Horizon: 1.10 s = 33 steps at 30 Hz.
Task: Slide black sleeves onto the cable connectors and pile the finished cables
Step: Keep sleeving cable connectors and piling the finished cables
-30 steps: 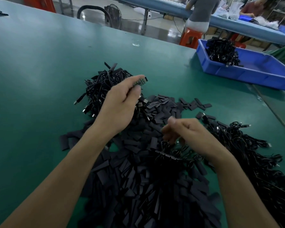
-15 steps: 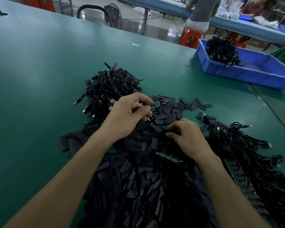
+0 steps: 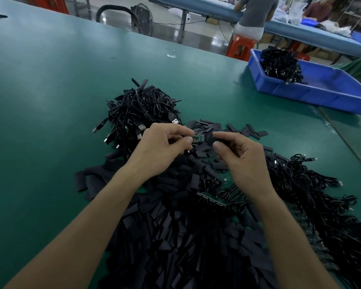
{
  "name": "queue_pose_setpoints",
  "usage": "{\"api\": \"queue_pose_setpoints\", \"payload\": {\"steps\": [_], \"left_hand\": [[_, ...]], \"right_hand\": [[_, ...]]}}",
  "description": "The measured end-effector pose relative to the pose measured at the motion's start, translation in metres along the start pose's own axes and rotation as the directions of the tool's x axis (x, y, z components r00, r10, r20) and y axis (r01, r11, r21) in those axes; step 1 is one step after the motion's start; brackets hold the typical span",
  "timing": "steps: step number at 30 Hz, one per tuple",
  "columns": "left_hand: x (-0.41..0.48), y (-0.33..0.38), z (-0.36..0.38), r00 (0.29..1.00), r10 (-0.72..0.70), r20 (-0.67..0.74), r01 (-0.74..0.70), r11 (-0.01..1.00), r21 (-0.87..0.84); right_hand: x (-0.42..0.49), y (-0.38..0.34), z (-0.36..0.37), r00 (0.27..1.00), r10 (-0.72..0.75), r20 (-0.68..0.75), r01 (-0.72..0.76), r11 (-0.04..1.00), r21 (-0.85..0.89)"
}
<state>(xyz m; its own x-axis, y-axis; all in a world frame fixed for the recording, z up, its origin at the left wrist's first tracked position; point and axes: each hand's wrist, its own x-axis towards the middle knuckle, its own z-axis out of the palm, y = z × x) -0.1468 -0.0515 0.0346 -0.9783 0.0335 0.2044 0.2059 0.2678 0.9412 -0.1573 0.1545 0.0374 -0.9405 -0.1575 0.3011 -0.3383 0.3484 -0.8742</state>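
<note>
My left hand [image 3: 163,149] pinches a small green circuit-board connector [image 3: 198,138] at the end of a black cable. My right hand [image 3: 241,155] pinches a black sleeve [image 3: 212,139] just right of the connector, its open end facing the board. Below both hands lies a wide heap of loose black sleeves [image 3: 175,236]. A pile of black cables with USB plugs [image 3: 140,113] sits behind my left hand. More black cables [image 3: 313,197] spread out to the right.
A green board strip [image 3: 214,200] lies among the sleeves under my right wrist. A blue bin [image 3: 321,90] holding black cables stands at the back right of the green table [image 3: 40,90]. People work at another bench behind.
My left hand brought the connector down and toward the middle. My right hand lifted off the sleeve heap with a sleeve and now holds it up against the connector.
</note>
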Motion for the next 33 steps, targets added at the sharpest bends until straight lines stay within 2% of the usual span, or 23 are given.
{"api": "queue_pose_setpoints", "payload": {"steps": [4,14,21,28,33], "left_hand": [[-0.0005,0.0018,0.001,1.0,-0.004,0.011,0.005,1.0,-0.031],[-0.0014,0.0046,0.0028,0.999,-0.025,0.04,0.027,0.997,-0.069],[-0.0011,0.0048,0.0034,0.998,-0.027,0.053,0.031,0.997,-0.077],[-0.0016,0.0034,0.0038,0.998,-0.038,0.05,0.043,0.993,-0.106],[-0.0029,0.0049,0.0042,0.998,-0.038,0.054,0.043,0.993,-0.109]], "right_hand": [[0.0011,-0.0009,-0.002,1.0,0.014,0.009,-0.014,1.0,-0.012],[-0.0026,-0.0065,0.0008,0.994,-0.078,-0.076,0.075,0.996,-0.039],[-0.0019,-0.0051,0.0045,0.986,-0.091,-0.14,0.079,0.993,-0.09],[-0.0043,-0.0045,0.0046,0.991,-0.087,-0.105,0.082,0.995,-0.052],[-0.0038,-0.0059,0.0064,0.986,-0.101,-0.136,0.085,0.989,-0.12]]}}
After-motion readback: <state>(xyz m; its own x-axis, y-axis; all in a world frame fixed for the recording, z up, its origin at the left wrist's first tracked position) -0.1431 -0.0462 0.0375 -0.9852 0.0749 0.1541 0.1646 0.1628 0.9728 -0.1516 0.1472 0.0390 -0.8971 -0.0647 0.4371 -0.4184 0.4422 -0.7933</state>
